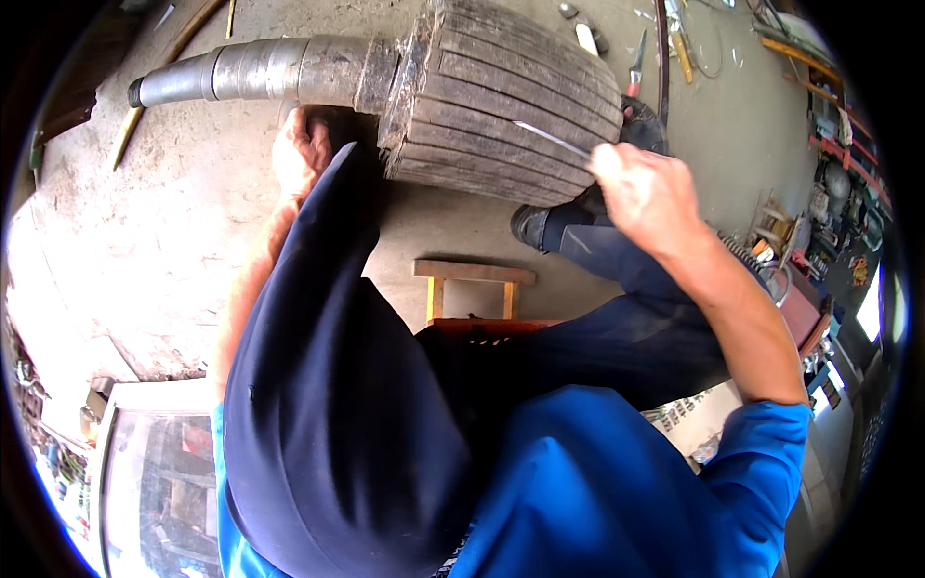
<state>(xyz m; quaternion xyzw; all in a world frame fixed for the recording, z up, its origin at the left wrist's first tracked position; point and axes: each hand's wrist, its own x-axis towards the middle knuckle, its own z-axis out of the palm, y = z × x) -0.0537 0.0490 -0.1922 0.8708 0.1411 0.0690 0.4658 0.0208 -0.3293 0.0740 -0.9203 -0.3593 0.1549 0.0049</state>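
In front of my knees lies a large slotted rotor (pixel 511 101), a worn grey-brown cylinder with long grooves. Its stepped metal shaft (pixel 255 69) points to the left. My right hand (pixel 647 188) is closed round a thin, pale metal blade or rod (pixel 551 140), whose tip reaches over the grooves near the rotor's right end. Just below the shaft, beside my raised left knee, my left hand (pixel 302 154) has its fingers curled against something dark. What those fingers grip is partly hidden by the knee and shadow.
Between my legs is a reddish slatted seat (pixel 491 326) with a wooden frame (pixel 474 272) beyond. A knife (pixel 639 63) and a wooden-handled tool (pixel 682 53) lie past the rotor. Tool-filled shelves (pixel 838 197) line the right; a white-framed glass panel (pixel 159 482) stands lower left.
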